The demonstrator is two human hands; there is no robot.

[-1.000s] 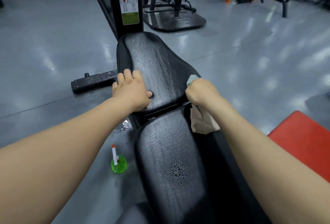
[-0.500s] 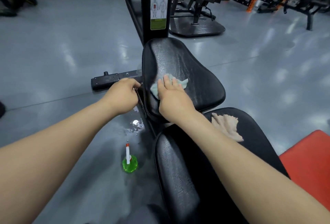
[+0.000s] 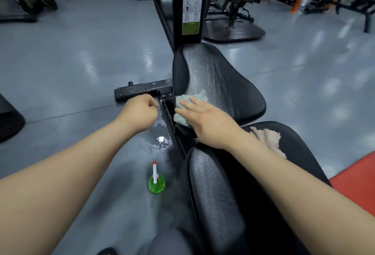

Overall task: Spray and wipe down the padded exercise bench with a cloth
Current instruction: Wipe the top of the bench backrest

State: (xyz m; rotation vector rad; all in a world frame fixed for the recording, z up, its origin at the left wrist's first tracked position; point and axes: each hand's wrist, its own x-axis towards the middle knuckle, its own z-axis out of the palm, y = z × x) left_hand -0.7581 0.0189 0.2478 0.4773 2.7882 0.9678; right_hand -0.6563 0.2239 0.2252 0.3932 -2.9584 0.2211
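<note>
Caution: R hand (image 3: 209, 124), fingers (image 3: 189, 105) straight & flat, presses cloth (image 3: 181, 112) at 9 o'clock edge of bench pad (image 3: 219, 80); overshoot may drop cloth into floor puddle (image 3: 160, 140) at its 7 o'clock; L hand (image 3: 140, 112) fingers curled, grip unclear.

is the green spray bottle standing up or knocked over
Upright: the green spray bottle stands on its base on the floor, nozzle on top.

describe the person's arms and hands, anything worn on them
The left hand and right hand are ungloved. No sleeve shows anywhere up to the frame's edge, and no watch, band or ring shows on either wrist or on the visible fingers.
</note>
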